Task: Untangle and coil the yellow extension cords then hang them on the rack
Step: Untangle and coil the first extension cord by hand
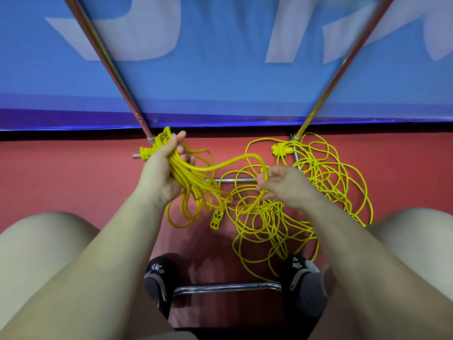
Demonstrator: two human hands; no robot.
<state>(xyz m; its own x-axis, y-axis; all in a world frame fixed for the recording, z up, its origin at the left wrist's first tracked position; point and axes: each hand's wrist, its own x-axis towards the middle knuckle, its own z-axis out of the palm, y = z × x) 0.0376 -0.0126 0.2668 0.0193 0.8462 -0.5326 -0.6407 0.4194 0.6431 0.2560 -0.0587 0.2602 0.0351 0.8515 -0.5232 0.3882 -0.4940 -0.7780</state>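
Two bare knees (44,244) framed the near edge of the view, and between them two black slippers (159,273) rested beside a chrome footrest bar (228,287) on the red floor (61,173). Both forearms reached away from the camera. The left hand (163,168) was closed around a coiled bundle of thick yellow cord (191,190), its loops hanging below the fist; a yellow plug (143,153) stuck out to the left of the hand, and a yellow socket end (217,218) dangled near the floor beneath the loops. One strand arched from this bundle to the right, where the right hand (282,185) pinched it between the fingertips. The hands were held apart, joined only by that strand. To the right and partly under the right hand, a loose tangle of thinner yellow cord (306,192) sprawled over the floor, reaching a second yellow connector (280,149) at the far side. Two chrome rack poles (107,62) rose from feet on the floor, with a low crossbar (232,179) between them, in front of a blue banner (220,82).
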